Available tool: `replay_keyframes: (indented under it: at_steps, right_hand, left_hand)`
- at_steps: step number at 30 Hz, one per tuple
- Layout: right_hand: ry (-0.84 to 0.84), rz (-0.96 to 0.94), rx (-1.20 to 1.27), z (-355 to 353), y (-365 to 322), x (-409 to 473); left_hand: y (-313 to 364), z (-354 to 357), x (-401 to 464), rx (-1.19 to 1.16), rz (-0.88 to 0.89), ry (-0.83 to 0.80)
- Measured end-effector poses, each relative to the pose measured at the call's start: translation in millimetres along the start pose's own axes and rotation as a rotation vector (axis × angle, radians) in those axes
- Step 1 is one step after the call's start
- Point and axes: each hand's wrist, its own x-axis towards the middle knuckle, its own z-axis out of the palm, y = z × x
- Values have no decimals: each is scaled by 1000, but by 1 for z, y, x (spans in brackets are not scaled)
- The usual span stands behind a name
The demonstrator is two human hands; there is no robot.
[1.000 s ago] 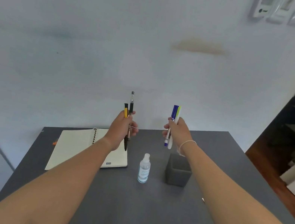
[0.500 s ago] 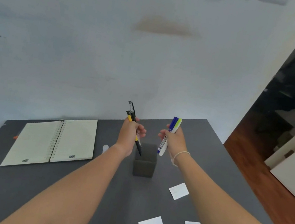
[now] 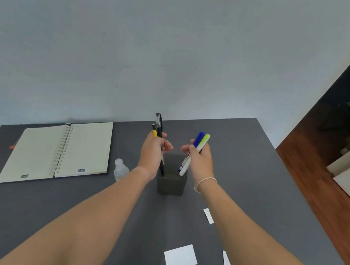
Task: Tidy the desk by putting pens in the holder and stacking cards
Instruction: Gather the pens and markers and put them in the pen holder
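Dark square holder (image 3: 170, 184) upright, mid-desk (image 3: 38, 213). Left hand (image 3: 153, 152) clamped on 2 pens (image 3: 158, 129), black + yellow; right hand (image 3: 199, 160) clamped on 2 markers (image 3: 199, 140), blue + green; tips at holder mouth. 3 white cards (image 3: 180, 258) near. Open notebook (image 3: 61, 149), small bottle (image 3: 120, 169) to the left.

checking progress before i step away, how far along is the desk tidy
Done: nothing is put away for certain. In hand: the left hand grips two pens and the right hand two markers, tips at the holder mouth. Left: drop them in, then stack three scattered cards.
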Motion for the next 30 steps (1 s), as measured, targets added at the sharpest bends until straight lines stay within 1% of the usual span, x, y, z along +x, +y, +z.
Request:
replay_keyframes:
  at_steps: [9,17,22,30]
  right_hand:
    - [-4,-20,-66,3,6,0]
    - [21,-25,-42,4,6,-2]
    - [45,-74,7,-1,-2,-4]
    - [63,-118,8,-7,-22,-9]
  left_hand:
    - [-9,0,-5,20,26,58]
    - [-8,-3,-9,66,58,69]
    - [-2,-10,-9,22,54,85]
    - [15,-19,-17,4,101,94]
